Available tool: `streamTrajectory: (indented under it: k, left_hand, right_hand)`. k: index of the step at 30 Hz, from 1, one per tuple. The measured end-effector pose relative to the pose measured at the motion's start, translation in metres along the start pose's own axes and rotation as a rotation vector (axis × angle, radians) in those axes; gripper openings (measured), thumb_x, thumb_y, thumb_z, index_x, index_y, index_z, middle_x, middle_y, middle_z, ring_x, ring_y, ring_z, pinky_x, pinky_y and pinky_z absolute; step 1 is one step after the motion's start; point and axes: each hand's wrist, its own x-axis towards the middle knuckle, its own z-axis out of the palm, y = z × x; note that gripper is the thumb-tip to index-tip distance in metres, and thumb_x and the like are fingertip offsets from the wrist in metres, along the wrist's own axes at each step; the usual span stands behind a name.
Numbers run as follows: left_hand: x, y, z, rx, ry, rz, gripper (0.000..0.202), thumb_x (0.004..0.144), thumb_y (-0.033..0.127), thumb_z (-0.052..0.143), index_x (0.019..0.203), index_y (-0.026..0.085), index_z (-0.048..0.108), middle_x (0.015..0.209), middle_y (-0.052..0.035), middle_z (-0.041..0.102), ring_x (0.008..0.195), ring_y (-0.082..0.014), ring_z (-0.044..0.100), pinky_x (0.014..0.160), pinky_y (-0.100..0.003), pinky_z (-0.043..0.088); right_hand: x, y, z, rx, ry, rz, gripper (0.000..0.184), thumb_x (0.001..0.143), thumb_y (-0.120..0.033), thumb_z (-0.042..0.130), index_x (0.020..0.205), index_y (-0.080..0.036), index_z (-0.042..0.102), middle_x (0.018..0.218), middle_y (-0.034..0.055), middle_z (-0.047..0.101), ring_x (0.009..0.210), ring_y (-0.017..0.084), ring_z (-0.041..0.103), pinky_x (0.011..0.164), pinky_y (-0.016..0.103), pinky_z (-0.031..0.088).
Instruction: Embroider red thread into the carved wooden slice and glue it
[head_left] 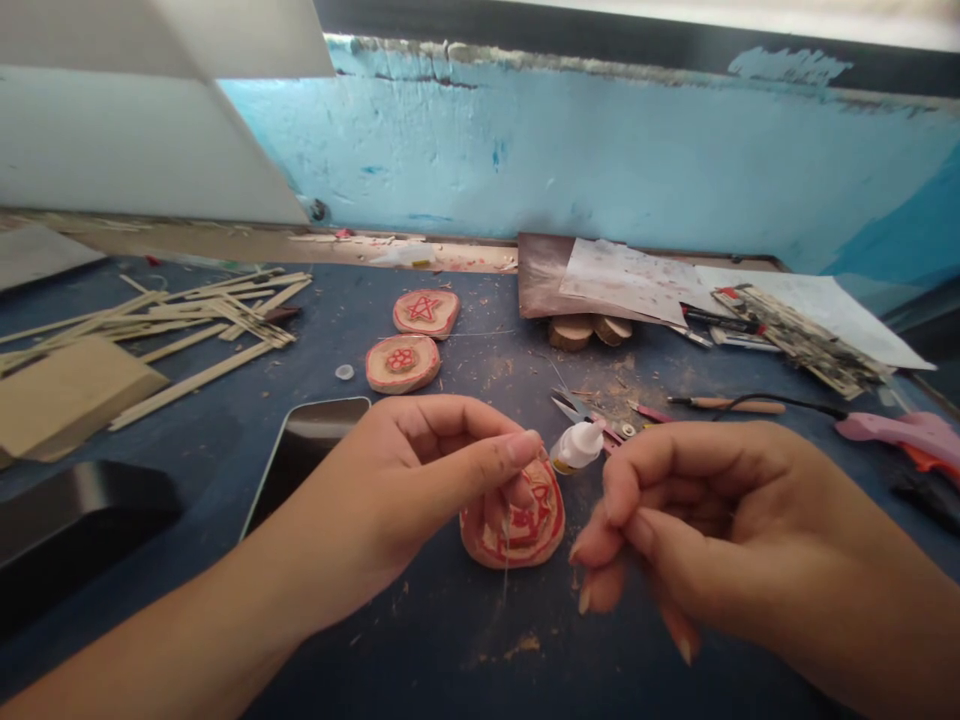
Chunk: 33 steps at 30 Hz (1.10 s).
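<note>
My left hand (pixel 450 470) is closed in a pinch, thumb against forefinger. A thin, pale thread (pixel 506 560) hangs below its fingertips, in front of a carved wood slice (pixel 551 535) with red lines. My right hand (pixel 675 520) is also pinched, to the right of that slice; whatever its fingertips hold is too fine to make out. Between the hands, just beyond the slice, stands a small white glue bottle (pixel 576 448) with a pointed tip. Part of the slice is hidden behind my left fingers.
Two wood slices, one with a star (pixel 425 312) and one with a flower (pixel 403 363), lie farther back. Scissors (pixel 574 405) lie behind the bottle. A phone (pixel 300 450), wooden sticks (pixel 202 320) and a pink glue gun (pixel 900 430) surround the work area.
</note>
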Motion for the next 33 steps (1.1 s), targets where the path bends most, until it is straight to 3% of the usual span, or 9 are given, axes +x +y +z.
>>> streamTrajectory:
  k: [10, 14, 17, 21, 25, 30, 33]
  left_hand:
    - [-0.0025, 0.0007, 0.0007, -0.002, 0.001, 0.002, 0.016, 0.096, 0.037, 0.086, 0.090, 0.022, 0.085, 0.078, 0.0004, 0.084, 0.065, -0.0099, 0.074, 0.060, -0.014, 0.057]
    - [-0.0024, 0.0011, 0.0007, -0.003, 0.007, -0.007, 0.014, 0.095, 0.035, 0.088, 0.089, 0.022, 0.085, 0.077, 0.0013, 0.083, 0.062, -0.0082, 0.072, 0.059, -0.012, 0.057]
    - [-0.0020, 0.0009, 0.0002, -0.011, 0.003, -0.004, 0.013, 0.096, 0.034, 0.087, 0.090, 0.023, 0.085, 0.078, 0.0018, 0.084, 0.064, -0.0085, 0.073, 0.060, -0.013, 0.057]
    - [-0.0015, 0.0013, 0.0007, -0.026, -0.007, -0.006, 0.013, 0.097, 0.034, 0.085, 0.091, 0.023, 0.084, 0.078, 0.0016, 0.084, 0.064, -0.0085, 0.074, 0.061, -0.013, 0.058]
    - [-0.0015, 0.0023, 0.0016, -0.031, -0.011, 0.000, 0.014, 0.096, 0.033, 0.087, 0.089, 0.021, 0.085, 0.077, 0.0018, 0.083, 0.063, -0.0074, 0.073, 0.059, -0.011, 0.057]
    - [-0.0011, 0.0027, 0.0007, -0.042, -0.016, -0.004, 0.013, 0.096, 0.032, 0.087, 0.088, 0.022, 0.085, 0.077, 0.0018, 0.083, 0.064, -0.0075, 0.073, 0.060, -0.011, 0.057]
    - [-0.0009, 0.0036, 0.0008, -0.043, -0.031, -0.012, 0.014, 0.096, 0.032, 0.086, 0.088, 0.021, 0.085, 0.076, 0.0017, 0.083, 0.064, -0.0075, 0.073, 0.061, -0.011, 0.058]
  right_hand:
    - [0.0037, -0.0027, 0.0041, 0.044, 0.051, 0.010, 0.025, 0.074, 0.003, 0.088, 0.078, -0.021, 0.079, 0.074, 0.0000, 0.082, 0.064, 0.010, 0.077, 0.050, 0.007, 0.051]
    - [-0.0001, -0.0009, 0.0014, 0.069, 0.022, -0.022, 0.021, 0.083, 0.000, 0.085, 0.083, -0.020, 0.080, 0.082, 0.0015, 0.085, 0.073, 0.012, 0.080, 0.054, 0.007, 0.056]
    - [0.0003, 0.0005, 0.0004, 0.054, 0.008, -0.044, 0.012, 0.092, -0.009, 0.081, 0.086, -0.020, 0.079, 0.082, 0.0027, 0.084, 0.067, 0.010, 0.077, 0.054, 0.008, 0.058]
    - [0.0045, 0.0002, 0.0015, 0.029, 0.000, -0.009, 0.012, 0.092, -0.009, 0.083, 0.086, -0.019, 0.077, 0.083, 0.0025, 0.084, 0.066, 0.009, 0.076, 0.055, 0.008, 0.058]
    - [0.0051, 0.0012, 0.0005, 0.037, -0.036, -0.002, 0.013, 0.099, -0.021, 0.080, 0.087, -0.017, 0.079, 0.086, 0.0049, 0.084, 0.074, 0.011, 0.080, 0.058, 0.008, 0.060]
    - [0.0029, 0.0036, -0.0021, 0.068, -0.028, -0.013, 0.015, 0.098, -0.010, 0.076, 0.086, -0.018, 0.079, 0.086, 0.0030, 0.084, 0.076, 0.012, 0.082, 0.056, 0.007, 0.060]
    - [0.0037, 0.0016, -0.0025, 0.037, -0.030, -0.009, 0.012, 0.099, -0.011, 0.075, 0.090, -0.018, 0.079, 0.087, 0.0030, 0.085, 0.075, 0.011, 0.081, 0.058, 0.008, 0.061]
